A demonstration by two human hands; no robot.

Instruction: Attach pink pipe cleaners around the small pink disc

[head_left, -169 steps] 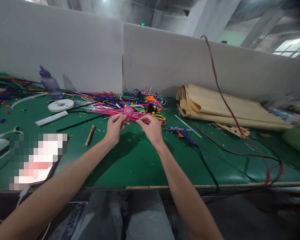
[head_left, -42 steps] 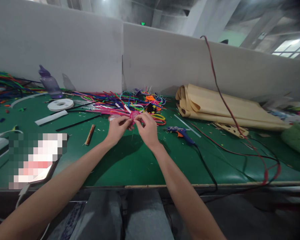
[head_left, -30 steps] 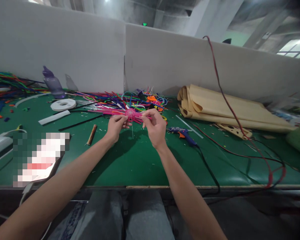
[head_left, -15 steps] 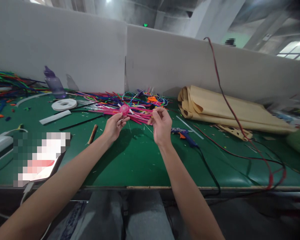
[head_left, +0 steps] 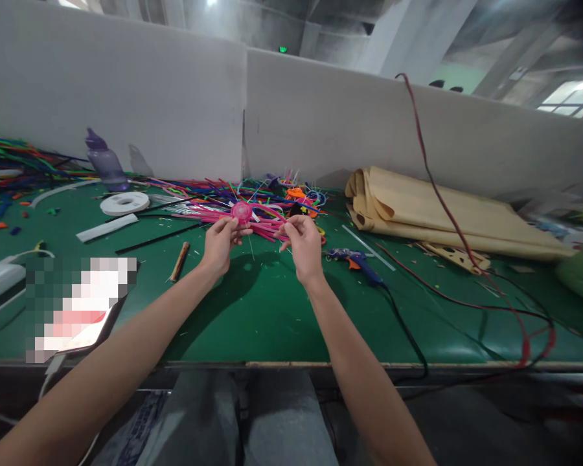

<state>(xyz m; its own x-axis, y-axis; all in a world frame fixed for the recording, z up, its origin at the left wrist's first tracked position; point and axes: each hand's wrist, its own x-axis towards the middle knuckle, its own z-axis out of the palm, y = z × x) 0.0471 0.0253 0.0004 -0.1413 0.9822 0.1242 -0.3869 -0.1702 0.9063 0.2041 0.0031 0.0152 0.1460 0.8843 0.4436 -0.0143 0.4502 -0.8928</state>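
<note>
A round pink disc (head_left: pixel 241 212) with thin pale strands sticking out is pinched at its lower left by my left hand (head_left: pixel 221 243). Right of it, my right hand (head_left: pixel 302 244) has thumb and forefinger pressed together near the disc's right side; what they hold is too small to make out. Behind and below both hands lies a bundle of pink stems (head_left: pixel 267 228) on the green table (head_left: pixel 262 310). A heap of coloured pieces (head_left: pixel 296 193), with orange and black parts, sits just beyond the right hand.
A blue glue gun (head_left: pixel 364 266) with a black cord lies at the right, before rolled brown paper (head_left: pixel 432 207). To the left are a white tape roll (head_left: pixel 125 203), a purple bottle (head_left: pixel 105 158), a wooden-coloured stick (head_left: pixel 180 261) and a phone (head_left: pixel 92 323). A red-black cable hangs at right.
My right hand has moved left, closer to the disc, uncovering black and yellow pieces behind it. My left hand and the disc have hardly moved.
</note>
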